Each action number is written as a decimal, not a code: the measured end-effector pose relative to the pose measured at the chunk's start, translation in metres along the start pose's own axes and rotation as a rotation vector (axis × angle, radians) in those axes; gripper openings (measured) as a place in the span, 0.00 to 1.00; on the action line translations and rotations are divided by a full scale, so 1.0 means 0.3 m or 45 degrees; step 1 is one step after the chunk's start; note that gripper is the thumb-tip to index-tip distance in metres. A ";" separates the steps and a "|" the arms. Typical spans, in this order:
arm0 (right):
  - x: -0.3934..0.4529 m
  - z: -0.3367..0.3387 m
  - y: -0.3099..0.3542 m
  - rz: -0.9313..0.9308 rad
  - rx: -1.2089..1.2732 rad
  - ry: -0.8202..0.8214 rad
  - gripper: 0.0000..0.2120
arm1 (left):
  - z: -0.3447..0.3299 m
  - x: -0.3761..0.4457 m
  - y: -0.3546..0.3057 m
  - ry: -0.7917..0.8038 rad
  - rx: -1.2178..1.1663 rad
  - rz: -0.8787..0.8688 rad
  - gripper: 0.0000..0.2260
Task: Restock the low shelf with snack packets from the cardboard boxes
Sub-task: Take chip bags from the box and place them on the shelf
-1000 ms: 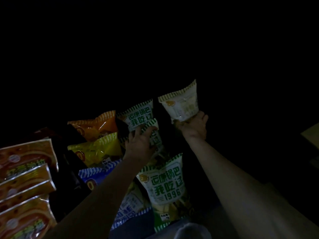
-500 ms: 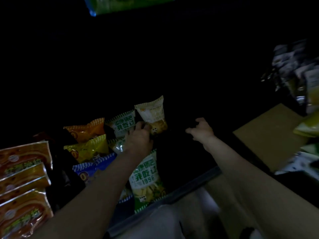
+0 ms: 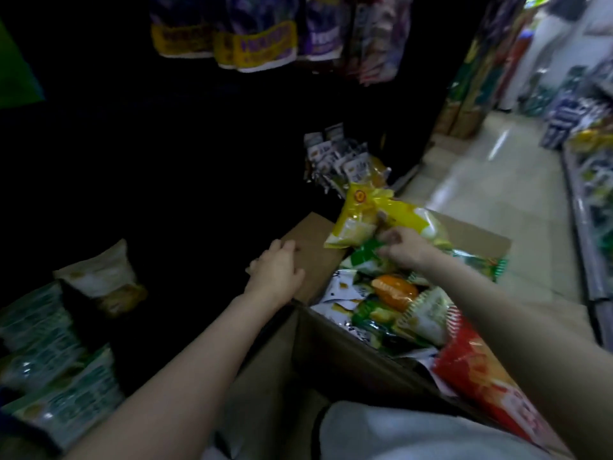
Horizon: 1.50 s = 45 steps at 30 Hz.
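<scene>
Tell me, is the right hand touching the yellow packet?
Touching. The head view shows the right hand with fingers curled round the lower edge of the yellow packet, lifting it above the box.

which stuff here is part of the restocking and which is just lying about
In the job:
- yellow packet, held by the right hand
- cardboard box of snacks
- left hand, on the box flap
- shelf packets

Just about:
- hanging purple bags
- aisle floor

dark open room on the low shelf (image 3: 185,227) right of the pale packet (image 3: 99,277); the cardboard box (image 3: 331,343) stands packed at its right end.
</scene>
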State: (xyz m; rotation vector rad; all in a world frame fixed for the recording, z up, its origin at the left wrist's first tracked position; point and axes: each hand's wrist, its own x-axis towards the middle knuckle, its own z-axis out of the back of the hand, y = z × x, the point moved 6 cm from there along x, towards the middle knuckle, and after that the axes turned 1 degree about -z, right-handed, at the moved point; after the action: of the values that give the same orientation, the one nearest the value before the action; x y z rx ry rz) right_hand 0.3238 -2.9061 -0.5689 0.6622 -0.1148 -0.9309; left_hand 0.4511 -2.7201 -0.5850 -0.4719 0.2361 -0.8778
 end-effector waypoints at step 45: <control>-0.084 -0.605 0.679 0.439 0.948 0.514 0.13 | 0.130 -0.126 0.693 -0.568 -1.350 0.562 0.26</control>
State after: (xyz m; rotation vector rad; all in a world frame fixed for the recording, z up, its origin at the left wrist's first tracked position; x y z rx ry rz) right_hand 0.5188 -2.7152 -0.5921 1.4558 -0.2105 -0.3857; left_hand 0.5843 -2.5654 -0.6523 -1.5139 0.3675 -0.1306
